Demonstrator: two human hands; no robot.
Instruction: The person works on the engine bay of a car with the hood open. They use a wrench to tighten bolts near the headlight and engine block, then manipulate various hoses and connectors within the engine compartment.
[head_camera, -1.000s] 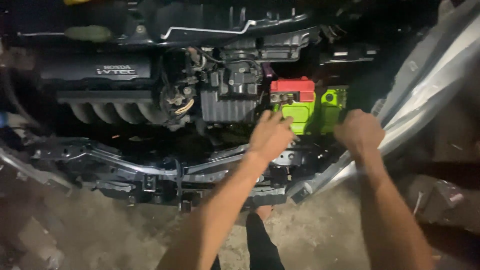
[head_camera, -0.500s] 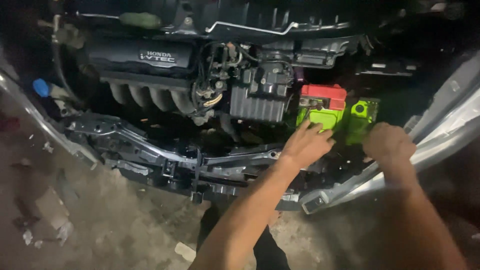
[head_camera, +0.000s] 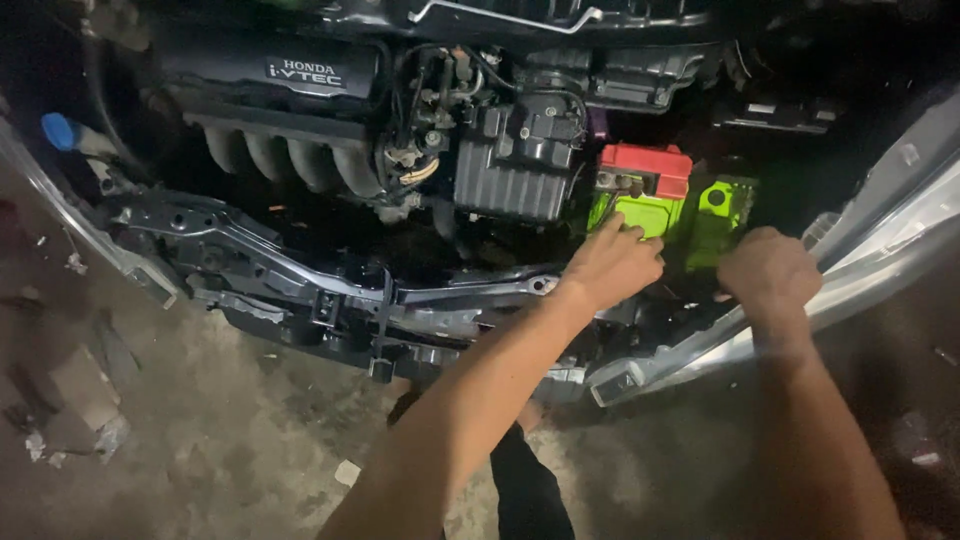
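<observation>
A bright green car battery (head_camera: 650, 208) with a red top cover (head_camera: 646, 168) sits at the right of the open engine bay. My left hand (head_camera: 613, 264) lies against the battery's front lower face, its fingers bent and the index finger pointing up along the green case. My right hand (head_camera: 768, 276) is curled just below and to the right of the battery's green right part (head_camera: 722, 205). Its fingertips are hidden, so what it grips does not show.
The engine with its black cover (head_camera: 270, 72) and intake runners fills the left. A black ribbed box (head_camera: 512, 170) stands just left of the battery. A metal front crossmember (head_camera: 330, 290) runs below, and a grey body panel (head_camera: 890, 250) slants at the right. Dirty concrete floor with scraps (head_camera: 80, 400) lies underneath.
My view has swung so the engine bay sits further right and lower. Both hands stay at the battery, and the left one has slid down onto its lower front.
</observation>
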